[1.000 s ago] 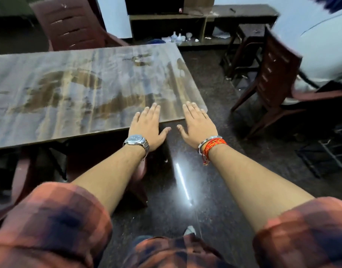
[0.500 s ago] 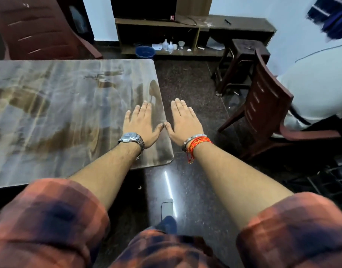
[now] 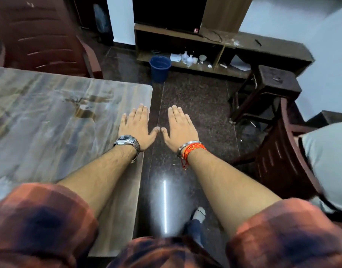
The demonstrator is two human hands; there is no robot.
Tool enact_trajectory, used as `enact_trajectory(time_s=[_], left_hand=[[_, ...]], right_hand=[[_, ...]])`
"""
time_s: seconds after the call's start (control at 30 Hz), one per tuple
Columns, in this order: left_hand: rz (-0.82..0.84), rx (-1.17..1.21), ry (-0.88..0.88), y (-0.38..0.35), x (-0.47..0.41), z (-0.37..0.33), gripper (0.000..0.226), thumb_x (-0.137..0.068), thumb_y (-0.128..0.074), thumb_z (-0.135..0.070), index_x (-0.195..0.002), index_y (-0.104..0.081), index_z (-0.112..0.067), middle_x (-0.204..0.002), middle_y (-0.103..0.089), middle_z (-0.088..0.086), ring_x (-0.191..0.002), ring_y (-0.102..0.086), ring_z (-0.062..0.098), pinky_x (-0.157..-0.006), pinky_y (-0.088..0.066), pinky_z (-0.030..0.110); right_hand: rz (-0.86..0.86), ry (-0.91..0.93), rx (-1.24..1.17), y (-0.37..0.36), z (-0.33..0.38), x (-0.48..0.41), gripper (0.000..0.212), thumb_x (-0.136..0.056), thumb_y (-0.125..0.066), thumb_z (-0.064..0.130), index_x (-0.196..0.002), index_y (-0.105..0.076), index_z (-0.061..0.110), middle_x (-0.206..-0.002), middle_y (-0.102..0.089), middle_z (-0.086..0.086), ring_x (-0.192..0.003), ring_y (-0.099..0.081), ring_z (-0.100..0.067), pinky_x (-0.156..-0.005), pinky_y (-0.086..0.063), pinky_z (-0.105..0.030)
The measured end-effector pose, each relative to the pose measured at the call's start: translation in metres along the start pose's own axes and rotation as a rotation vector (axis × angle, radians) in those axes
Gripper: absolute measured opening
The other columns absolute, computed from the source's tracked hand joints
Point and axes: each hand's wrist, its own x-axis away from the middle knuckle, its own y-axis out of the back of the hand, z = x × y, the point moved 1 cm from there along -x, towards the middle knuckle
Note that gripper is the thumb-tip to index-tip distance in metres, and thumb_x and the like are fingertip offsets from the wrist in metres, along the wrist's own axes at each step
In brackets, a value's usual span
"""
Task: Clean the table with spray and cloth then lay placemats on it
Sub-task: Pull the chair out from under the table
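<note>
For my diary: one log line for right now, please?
left hand: open, flat over table edge | right hand: open, flat over floor | spray, cloth, placemats: not seen

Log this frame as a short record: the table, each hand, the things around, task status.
table: streaked marble-pattern top
left hand: flat, fingers straight, over the table's right edge; contact unclear
right hand: flat, fingers straight, over the floor beside the table, holding nothing
thumbs: tips almost meeting
surroundings: blue bucket by the shelf unit, dark stool, brown chair behind the table
task status: cleaning not begun; task tools not in view
</note>
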Motion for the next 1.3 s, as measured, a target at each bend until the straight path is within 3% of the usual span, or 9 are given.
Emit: enact_trajectory(time_s=[0.27, 0.5, 0.87, 1.0, 1.3], left_hand=[[-0.038, -0.038, 0.246, -0.007, -0.118, -0.044, 0.085, -0.092, -0.037, -0.061, -0.155, -0.008, -0.012, -0.164, -0.008, 0.004, -0.148, -0.014, 0.025, -0.120, -0.010, 0.047], [-0.058, 0.031, 0.428, -0.011, -0.220, -0.050, 0.087, -0.090, -0.042, -0.060, -0.155, -0.008, -0.013, -0.164, -0.007, 0.003, -0.148, -0.014, 0.024, -0.119, -0.010, 0.047], [-0.074, 0.035, 0.546, 0.007, -0.459, 0.046, 0.088, -0.090, -0.043, -0.060, -0.156, -0.006, -0.013, -0.164, -0.003, 0.002, -0.149, -0.012, 0.024, -0.119, -0.011, 0.046], [-0.084, 0.042, 0.629, 0.017, -0.530, 0.079, 0.088, -0.090, -0.043, -0.060, -0.155, -0.007, -0.013, -0.164, -0.004, 0.002, -0.148, -0.014, 0.023, -0.119, -0.012, 0.045], [-0.107, 0.060, 0.907, 0.005, -0.676, 0.157, 0.091, -0.088, -0.046, -0.060, -0.156, -0.005, -0.014, -0.164, -0.002, 0.001, -0.149, -0.013, 0.023, -0.120, -0.010, 0.046]], right_hand=[[0.031, 0.226, -0.029, 0.004, -0.093, -0.134, 0.071, -0.093, -0.044, 0.038, -0.151, -0.015, 0.008, -0.159, -0.013, -0.010, -0.147, -0.011, -0.024, -0.119, -0.012, -0.040], [0.087, 0.399, -0.052, -0.015, -0.127, -0.260, 0.073, -0.092, -0.046, 0.038, -0.151, -0.014, 0.009, -0.160, -0.010, -0.009, -0.147, -0.009, -0.023, -0.118, -0.011, -0.040], [0.149, 0.626, 0.038, -0.031, -0.112, -0.543, 0.076, -0.092, -0.048, 0.037, -0.151, -0.011, 0.008, -0.160, -0.009, -0.010, -0.147, -0.011, -0.024, -0.118, -0.014, -0.041], [0.141, 0.618, -0.030, -0.038, -0.100, -0.633, 0.075, -0.092, -0.048, 0.037, -0.151, -0.013, 0.008, -0.160, -0.011, -0.010, -0.146, -0.012, -0.025, -0.118, -0.016, -0.042], [0.208, 0.940, -0.026, -0.087, -0.049, -0.829, 0.077, -0.091, -0.052, 0.035, -0.151, -0.013, 0.009, -0.160, -0.008, -0.008, -0.147, -0.010, -0.023, -0.119, -0.015, -0.041]])
